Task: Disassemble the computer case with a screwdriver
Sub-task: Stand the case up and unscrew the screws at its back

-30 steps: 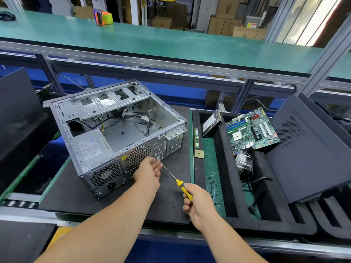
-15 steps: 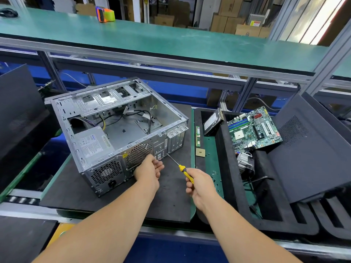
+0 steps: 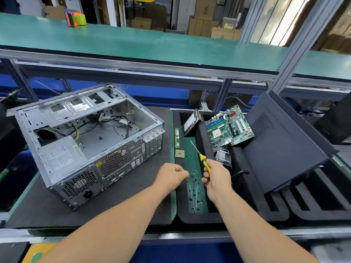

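Note:
The bare metal computer case (image 3: 98, 141) lies open on its side on a dark mat, rear panel toward me, with the power supply (image 3: 58, 156) and loose cables still inside. My left hand (image 3: 171, 178) hovers right of the case at the edge of the black foam tray (image 3: 182, 215), fingers curled and fingertips together; whether they hold anything is hidden. My right hand (image 3: 216, 179) grips the yellow-and-black screwdriver (image 3: 204, 162), its shaft pointing up and left over the tray's green slot, where several loose screws (image 3: 194, 188) lie.
In the tray sit a RAM stick (image 3: 177, 138), a CPU (image 3: 179, 153), a hard drive (image 3: 191, 122), a motherboard (image 3: 229, 126) and a heatsink (image 3: 223, 157). A black side panel (image 3: 284, 141) leans on the tray's right. A green shelf (image 3: 152, 46) runs overhead.
Both hands have left the case's rear panel and moved right over the tray. The screwdriver tip came off the case and now points over the green slot.

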